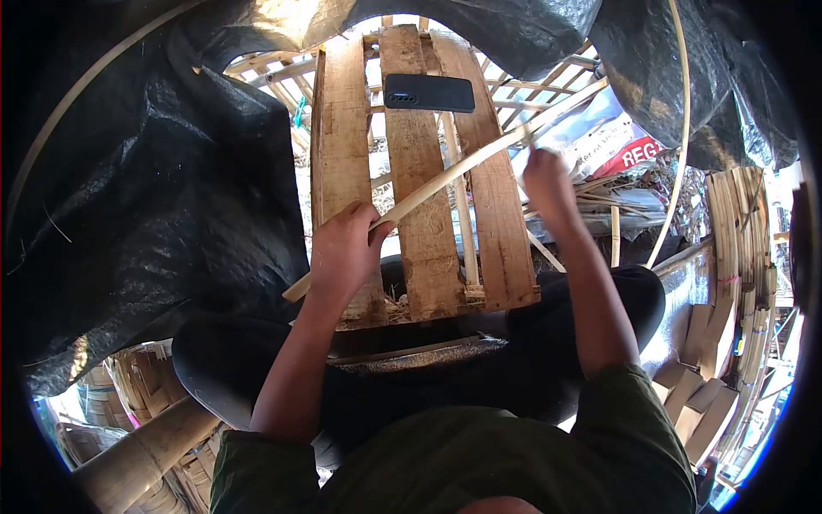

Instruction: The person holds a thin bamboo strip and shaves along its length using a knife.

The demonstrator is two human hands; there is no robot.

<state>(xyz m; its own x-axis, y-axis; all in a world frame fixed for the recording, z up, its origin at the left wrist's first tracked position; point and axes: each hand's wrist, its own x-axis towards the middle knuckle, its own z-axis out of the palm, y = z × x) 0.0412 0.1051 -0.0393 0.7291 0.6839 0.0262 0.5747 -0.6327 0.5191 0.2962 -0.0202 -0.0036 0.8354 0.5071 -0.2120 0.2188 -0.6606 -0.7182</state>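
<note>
A long pale bamboo strip (454, 174) slants over the slatted wooden bench (342, 146), its near end low on the left and its far end up on the right. My left hand (345, 247) is closed around the strip near its lower end, above the left slat. To the right of the bench, my right hand (548, 184) is raised in a fist, close below the strip's far part. A thin, blurred thing seems to stick up from that fist; motion blur hides what it is.
A dark phone (428, 92) lies across the far part of the slats. Black plastic sheeting (214, 188) hangs at left and above. Bundled bamboo strips (745, 248) stand on the right. A thick bamboo pole (150, 450) lies at lower left. Printed sacking (616, 141) shows beyond my right hand.
</note>
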